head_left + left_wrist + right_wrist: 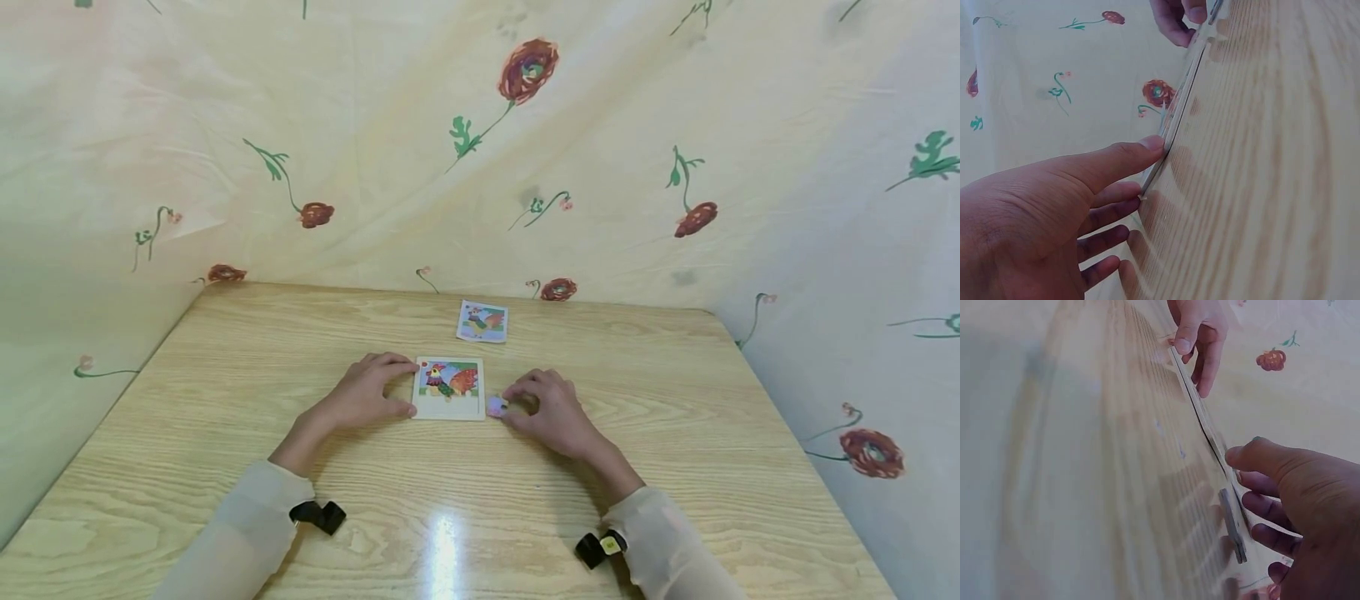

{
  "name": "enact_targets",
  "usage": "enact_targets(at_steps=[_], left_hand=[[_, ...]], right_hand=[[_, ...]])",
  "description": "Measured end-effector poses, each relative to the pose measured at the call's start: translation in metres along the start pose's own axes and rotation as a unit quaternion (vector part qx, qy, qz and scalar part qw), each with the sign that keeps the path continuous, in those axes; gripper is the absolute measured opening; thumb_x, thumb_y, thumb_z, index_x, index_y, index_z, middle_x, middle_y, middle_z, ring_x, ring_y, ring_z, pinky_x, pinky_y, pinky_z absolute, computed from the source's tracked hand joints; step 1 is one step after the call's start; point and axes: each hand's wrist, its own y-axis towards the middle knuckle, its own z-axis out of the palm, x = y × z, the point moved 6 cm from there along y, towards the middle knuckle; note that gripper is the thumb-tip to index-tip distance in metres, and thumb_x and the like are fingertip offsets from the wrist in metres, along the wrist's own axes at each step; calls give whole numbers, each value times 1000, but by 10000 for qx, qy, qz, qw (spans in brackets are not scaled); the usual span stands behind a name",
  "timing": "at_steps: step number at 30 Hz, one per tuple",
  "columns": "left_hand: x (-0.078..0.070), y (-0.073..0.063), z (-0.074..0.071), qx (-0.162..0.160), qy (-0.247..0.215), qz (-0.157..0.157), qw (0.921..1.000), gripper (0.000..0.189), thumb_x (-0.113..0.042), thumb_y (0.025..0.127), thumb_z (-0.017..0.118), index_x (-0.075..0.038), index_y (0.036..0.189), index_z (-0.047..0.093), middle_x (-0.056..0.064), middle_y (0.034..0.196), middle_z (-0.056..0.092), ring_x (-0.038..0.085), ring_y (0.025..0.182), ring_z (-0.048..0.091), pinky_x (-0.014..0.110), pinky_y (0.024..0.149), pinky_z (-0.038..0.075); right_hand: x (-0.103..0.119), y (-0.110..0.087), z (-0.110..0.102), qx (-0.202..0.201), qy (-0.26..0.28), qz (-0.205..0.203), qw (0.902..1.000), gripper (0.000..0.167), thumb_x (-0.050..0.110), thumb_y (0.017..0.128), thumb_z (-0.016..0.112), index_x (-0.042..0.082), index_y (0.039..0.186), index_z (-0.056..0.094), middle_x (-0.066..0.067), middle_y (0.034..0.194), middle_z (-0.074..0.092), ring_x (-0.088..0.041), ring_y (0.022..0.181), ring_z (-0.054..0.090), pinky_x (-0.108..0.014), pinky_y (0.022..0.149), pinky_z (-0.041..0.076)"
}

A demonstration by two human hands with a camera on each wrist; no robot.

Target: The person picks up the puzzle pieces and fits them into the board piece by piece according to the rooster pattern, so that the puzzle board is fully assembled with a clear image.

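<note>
A small square jigsaw puzzle board lies flat on the wooden table, its picture of a rooster filled in at the top and its lower strip pale. My left hand holds the board's left side, thumb at the near corner and index finger at the far one. In the left wrist view the thumb rests against the board's edge. Just right of the board, my right hand pinches a small lilac puzzle piece between thumb and fingers. Part of the piece is hidden by the fingertips.
Behind the board lies a square picture card showing a similar rooster. The wooden table reaches back to a flower-printed cloth, which also hangs along both sides. A black wrist camera is strapped at each sleeve.
</note>
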Motion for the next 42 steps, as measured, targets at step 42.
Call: enact_targets(at_steps=[42], left_hand=[[-1, -2, -3, -52, 13, 105, 9999, 66, -37, 88, 81, -14, 146, 59, 9, 151, 54, 38, 143, 43, 68, 114, 31]], right_hand=[[64, 52, 56, 795, 181, -355, 9960, 19, 28, 87, 84, 20, 105, 82, 0, 111, 72, -20, 100, 53, -38, 82, 30]])
